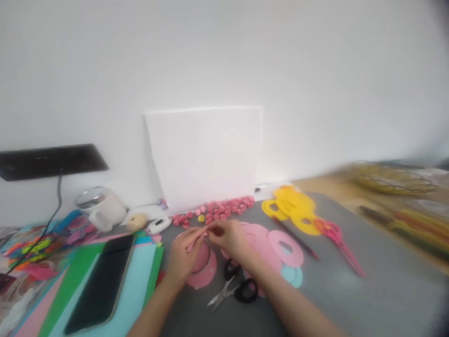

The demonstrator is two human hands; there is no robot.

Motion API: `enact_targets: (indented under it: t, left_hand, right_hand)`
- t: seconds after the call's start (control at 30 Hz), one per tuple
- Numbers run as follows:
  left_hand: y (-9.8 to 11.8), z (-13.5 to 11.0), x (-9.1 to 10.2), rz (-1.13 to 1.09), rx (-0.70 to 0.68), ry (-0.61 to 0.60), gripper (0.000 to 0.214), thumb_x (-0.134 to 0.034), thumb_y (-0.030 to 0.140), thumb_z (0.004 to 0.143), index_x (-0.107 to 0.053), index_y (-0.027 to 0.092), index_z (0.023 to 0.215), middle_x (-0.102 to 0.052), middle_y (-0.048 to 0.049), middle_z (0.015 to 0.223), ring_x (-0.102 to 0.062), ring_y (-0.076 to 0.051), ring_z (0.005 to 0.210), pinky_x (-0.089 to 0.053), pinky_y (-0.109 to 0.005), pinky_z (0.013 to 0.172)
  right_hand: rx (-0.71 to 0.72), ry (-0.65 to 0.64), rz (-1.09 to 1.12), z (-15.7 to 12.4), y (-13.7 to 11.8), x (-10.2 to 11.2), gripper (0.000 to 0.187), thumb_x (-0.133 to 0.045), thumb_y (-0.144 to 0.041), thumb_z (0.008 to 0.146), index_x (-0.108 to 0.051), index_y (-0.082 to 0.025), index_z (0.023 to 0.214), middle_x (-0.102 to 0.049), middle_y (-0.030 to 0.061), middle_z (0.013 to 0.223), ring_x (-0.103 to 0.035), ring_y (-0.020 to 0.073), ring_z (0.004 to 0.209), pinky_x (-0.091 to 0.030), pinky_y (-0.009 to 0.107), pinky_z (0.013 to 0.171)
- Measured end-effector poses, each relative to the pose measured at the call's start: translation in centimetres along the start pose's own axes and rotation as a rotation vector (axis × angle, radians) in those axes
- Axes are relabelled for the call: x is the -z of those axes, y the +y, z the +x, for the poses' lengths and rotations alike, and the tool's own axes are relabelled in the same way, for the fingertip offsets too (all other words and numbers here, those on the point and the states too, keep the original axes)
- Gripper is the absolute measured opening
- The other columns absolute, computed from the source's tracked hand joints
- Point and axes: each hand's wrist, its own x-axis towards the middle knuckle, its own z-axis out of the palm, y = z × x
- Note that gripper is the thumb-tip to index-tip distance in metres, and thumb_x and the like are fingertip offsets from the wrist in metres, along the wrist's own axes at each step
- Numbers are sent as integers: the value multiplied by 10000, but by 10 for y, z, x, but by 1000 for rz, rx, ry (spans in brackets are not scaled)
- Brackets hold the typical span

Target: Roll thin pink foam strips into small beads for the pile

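My left hand and my right hand meet fingertip to fingertip at the middle of the table. A small bit of pink paper shows between the pinched fingers of my left hand. My right hand's fingertips are closed beside it, and what they hold is too small to make out. Below my left hand lies a pink paper piece with a round, ring-like brim and pale dots. Black-handled scissors lie partly spread just under my right wrist. Flat pink paper rings overlap beside my right forearm.
Small rolled pink paper pieces lie before a white board leaning on the wall. At right are yellow paper rings, a pencil and pink scissors. At left, a phone rests on coloured sheets near a mug.
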Motion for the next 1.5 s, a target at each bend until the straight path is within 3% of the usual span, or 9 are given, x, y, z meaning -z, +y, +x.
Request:
enact_targets:
  t: [0.23, 0.47, 0.73, 1.0, 1.33, 1.5]
  left_hand:
    - [0, 0, 2, -10, -31, -18, 247, -498, 236, 862, -698, 217, 1006, -713, -57, 941, -645, -182, 854, -511, -300, 765]
    - [1, 0, 2, -1, -52, -21, 256, -481, 245, 870, -701, 226, 999, -715, -60, 946, -650, -185, 856, -518, -308, 763]
    - [2, 1, 3, 9, -84, -18, 247, -496, 230, 862, -701, 210, 997, -713, -66, 925, -649, -182, 814, -519, -298, 734]
    - [2, 0, 4, -1, -63, -21, 254, -485, 237, 867, -702, 228, 997, -718, -60, 958, -650, -189, 868, -522, -314, 771]
    - [0, 0, 2, 29, -77, -49, 252, -490, 207, 860, -704, 218, 993, -717, -60, 920, -654, -182, 822, -518, -288, 733]
    - [-3, 0, 2, 29, -76, -50, 248, -496, 201, 859, -700, 221, 998, -716, -56, 931, -649, -186, 857, -513, -299, 763]
  right_hand:
    - [-59, -58, 221, 3, 5, 3, 133, -564, -178, 644, -694, -155, 656, -661, 8, 555, -607, 145, 510, -490, 245, 515]
    - [-78, -106, 251, 3, 3, 7, 137, -562, -191, 653, -692, -148, 662, -654, 10, 539, -622, 148, 508, -506, 245, 503]
    - [-47, -52, 190, 3, 3, 2, 138, -537, -163, 637, -675, -165, 630, -659, -3, 554, -617, 143, 517, -498, 235, 511]
    - [-86, -126, 299, 3, 2, 7, 128, -547, -186, 657, -669, -153, 635, -645, 0, 535, -630, 153, 526, -520, 257, 531]
    - [29, -47, -11, 3, 8, 1, 127, -546, -124, 623, -667, -158, 607, -638, 2, 537, -581, 139, 524, -435, 220, 491]
    - [-37, -138, 214, 4, 14, 3, 129, -546, -163, 659, -674, -160, 650, -643, -4, 526, -616, 147, 509, -494, 242, 519]
